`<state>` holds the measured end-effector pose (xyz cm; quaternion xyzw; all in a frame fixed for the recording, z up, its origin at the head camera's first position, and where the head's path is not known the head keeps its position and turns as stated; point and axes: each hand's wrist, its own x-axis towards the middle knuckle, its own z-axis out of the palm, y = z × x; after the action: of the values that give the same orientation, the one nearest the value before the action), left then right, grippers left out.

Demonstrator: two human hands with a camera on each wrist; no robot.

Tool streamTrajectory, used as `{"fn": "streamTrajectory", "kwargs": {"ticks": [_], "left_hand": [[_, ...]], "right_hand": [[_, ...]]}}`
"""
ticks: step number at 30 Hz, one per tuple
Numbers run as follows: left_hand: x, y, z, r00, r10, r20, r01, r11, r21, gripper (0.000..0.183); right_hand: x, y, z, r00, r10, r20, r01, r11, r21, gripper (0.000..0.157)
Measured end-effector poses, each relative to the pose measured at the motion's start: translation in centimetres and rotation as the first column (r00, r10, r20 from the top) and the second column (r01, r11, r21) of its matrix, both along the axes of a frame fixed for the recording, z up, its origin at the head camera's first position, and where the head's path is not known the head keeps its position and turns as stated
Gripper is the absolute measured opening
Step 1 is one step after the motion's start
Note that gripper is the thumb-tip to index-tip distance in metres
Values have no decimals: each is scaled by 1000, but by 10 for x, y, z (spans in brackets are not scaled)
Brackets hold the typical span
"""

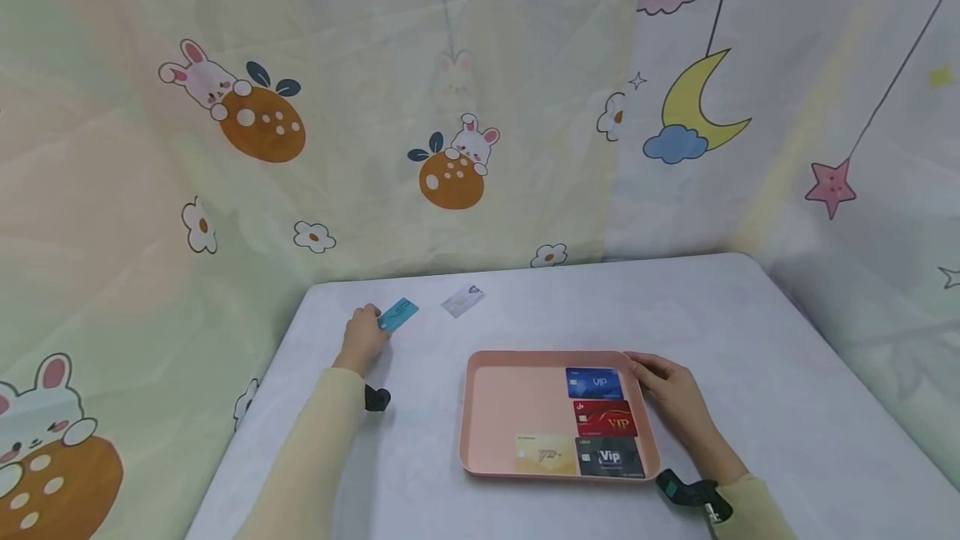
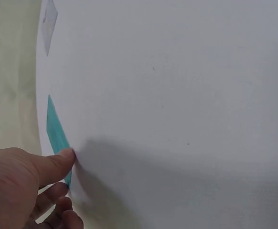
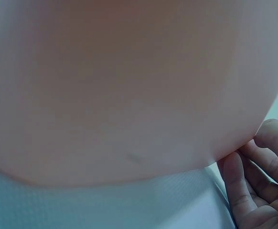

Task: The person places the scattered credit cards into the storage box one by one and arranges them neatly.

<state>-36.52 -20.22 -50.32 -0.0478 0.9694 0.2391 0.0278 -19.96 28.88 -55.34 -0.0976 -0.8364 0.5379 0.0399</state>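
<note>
My left hand (image 1: 363,338) pinches a teal card (image 1: 398,315) at one end, near the table's back left. In the left wrist view, the thumb lies on the teal card (image 2: 58,133) and the fingers curl behind it. A pale, whitish card (image 1: 463,301) lies farther back, to the right of it. My right hand (image 1: 670,390) grips the pink tray (image 1: 510,407) by its far right corner, between thumb and fingers. Inside the tray sit a blue card (image 1: 595,383), a red card (image 1: 604,419), a dark grey card (image 1: 610,457) and a pale yellow card (image 1: 546,455).
A white-covered table (image 1: 600,307) bears everything, its back edge close to a printed curtain (image 1: 360,148). In the right wrist view, the pink tray (image 3: 129,119) fills most of the picture, hiding much of the table.
</note>
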Motion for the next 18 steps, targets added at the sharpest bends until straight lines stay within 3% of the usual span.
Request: {"fn": "streamTrajectory", "kwargs": {"ticks": [4, 8, 18], "left_hand": [[-1, 0, 2, 998, 45, 52, -48, 997, 56, 60], [0, -3, 1, 994, 63, 90, -71, 993, 89, 58], [1, -7, -1, 998, 56, -10, -52, 975, 215, 46]], "right_hand": [[0, 0, 2, 1000, 0, 5, 0, 1000, -23, 60], [1, -2, 3, 1000, -1, 10, 1, 1000, -27, 61], [0, 0, 1, 1000, -6, -7, 6, 999, -31, 60]]}}
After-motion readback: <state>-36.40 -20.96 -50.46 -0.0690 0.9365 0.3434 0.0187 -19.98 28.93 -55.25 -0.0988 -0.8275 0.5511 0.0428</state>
